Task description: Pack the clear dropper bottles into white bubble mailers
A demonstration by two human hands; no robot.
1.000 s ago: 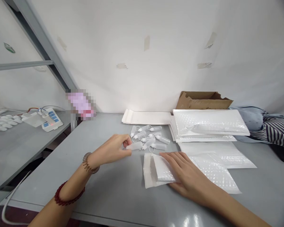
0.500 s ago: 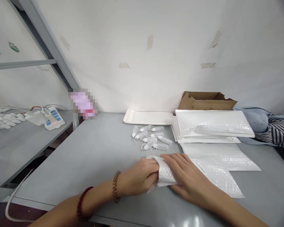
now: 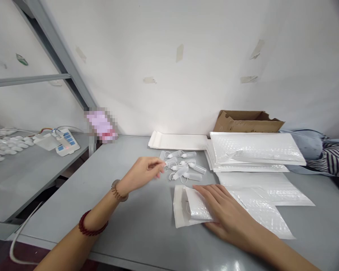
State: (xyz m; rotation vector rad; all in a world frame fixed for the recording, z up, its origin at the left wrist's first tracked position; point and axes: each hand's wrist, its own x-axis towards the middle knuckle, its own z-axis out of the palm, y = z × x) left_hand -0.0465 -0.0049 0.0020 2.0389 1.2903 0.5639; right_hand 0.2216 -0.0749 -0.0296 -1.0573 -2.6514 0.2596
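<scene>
A white bubble mailer (image 3: pixel 199 206) lies on a grey surface (image 3: pixel 130 229), mouth gaping leftward, held by the right hand's (image 3: pixel 228 216) fingers. Beyond it lie small capped bottles (image 3: pixel 181 172); the left hand's (image 3: pixel 141 174) fingers curl narrowly beside them, contact unclear. Apparently a reaching step; lifting one bottle would call for a fine pinch.

Tabletop (image 3: pixel 130 233): plain grey
Front mailer (image 3: pixel 200 210): white, with a bubble pattern
Stacked mailers (image 3: pixel 257 146): white, dotted with bubbles
Small bottles (image 3: pixel 193 176): translucent white, whiter tips
Box (image 3: pixel 248 126): cardboard brown
Striped cloth (image 3: pixel 337 155): dark and white stripes
Other cloth (image 3: pixel 303 145): pale blue
Thick bracelet (image 3: pixel 87 230): dark red
Coil band (image 3: pixel 118 191): brown
Power strip (image 3: pixel 70 141): white with blue sockets
Wall (image 3: pixel 209 82): white, tape patches (image 3: pixel 180 53) beige
Blurred item (image 3: pixel 99 123): lilac and pinkish red
</scene>
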